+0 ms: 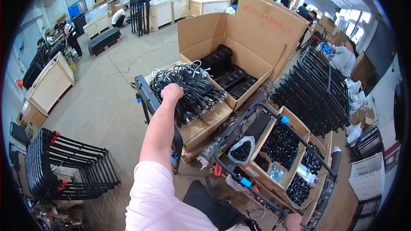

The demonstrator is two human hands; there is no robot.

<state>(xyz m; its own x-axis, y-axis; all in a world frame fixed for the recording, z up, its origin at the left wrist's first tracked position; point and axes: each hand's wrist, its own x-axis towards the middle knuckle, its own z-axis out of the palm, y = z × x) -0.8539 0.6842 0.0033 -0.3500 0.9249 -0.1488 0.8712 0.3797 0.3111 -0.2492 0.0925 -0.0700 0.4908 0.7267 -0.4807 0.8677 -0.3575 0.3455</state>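
Observation:
My left hand [172, 91] reaches out over a heap of black cables [192, 87] with metal-tipped plugs, its fingers curled down into the near left of the heap. The cables lie on a cardboard surface [209, 119]. At the lower edge, my right hand [293, 222] is closed at the near corner of a black tubular frame [233, 173] with blue clips; part of the hand is cut off. This frame lies tilted over a divided wooden tray [277, 183] of small black parts. Beside my left forearm stands a black bar [147, 94] with legs.
An open carton [257, 55] holding black moulded parts stands beyond the cables. Stacked black frames [314, 90] stand at right, and more frames [72, 162] with red clips at left. Wooden crates [51, 83] and several people are farther off. A thin cord [130, 66] lies on the floor.

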